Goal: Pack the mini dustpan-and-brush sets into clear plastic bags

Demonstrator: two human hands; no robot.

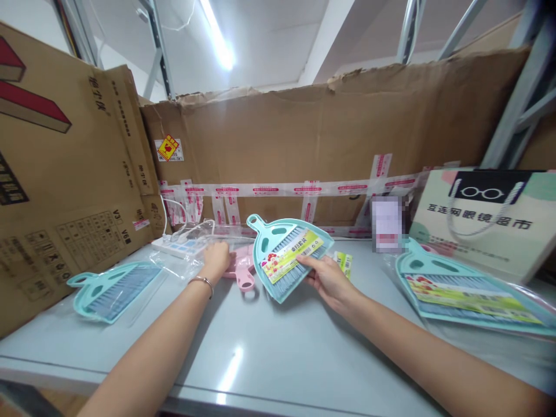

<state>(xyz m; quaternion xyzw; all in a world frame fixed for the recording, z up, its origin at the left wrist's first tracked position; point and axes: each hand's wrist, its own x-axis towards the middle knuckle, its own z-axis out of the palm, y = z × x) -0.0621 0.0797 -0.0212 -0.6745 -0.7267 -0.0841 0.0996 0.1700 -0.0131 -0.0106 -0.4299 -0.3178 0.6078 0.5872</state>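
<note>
My right hand (329, 280) grips the lower right edge of a teal dustpan-and-brush set (284, 255) with a yellow-green label, tilted up off the grey table (269, 353). My left hand (216, 259), a bracelet on its wrist, is closed over a pink dustpan (243, 272) that lies flat on the table just left of the teal set. A clear plastic bag (191, 237) lies right behind the left hand.
Another teal set (113, 288) lies at the left in plastic. A stack of bagged teal sets (464, 292) lies at the right. A white power strip (176, 248) sits behind. Cardboard walls (330, 145) enclose the table; a paper bag (486, 220) stands at the right.
</note>
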